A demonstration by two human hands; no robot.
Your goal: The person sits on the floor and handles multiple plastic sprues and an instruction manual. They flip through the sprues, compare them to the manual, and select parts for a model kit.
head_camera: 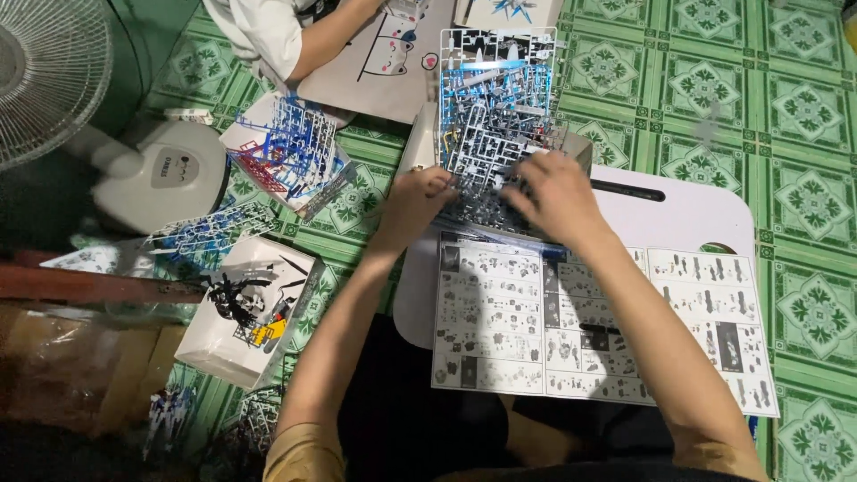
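A stack of plastic model-kit part frames (pixel 496 107), grey, blue and black, lies at the far edge of a small white lap table (pixel 696 214). My left hand (pixel 418 202) grips the stack's near left corner. My right hand (pixel 555 198) rests on its near right side, fingers curled onto the frames. A folded-out instruction sheet (pixel 589 323) with grey pictures lies on the table just below both hands. A black pen-like tool (pixel 627 190) sits to the right of my right hand.
More blue part frames (pixel 290 152) and a white kit box (pixel 248 314) lie on the green tiled floor at left. A white fan (pixel 152 170) stands far left. Another person's arm (pixel 326 36) reaches over a white board (pixel 393 67) at top.
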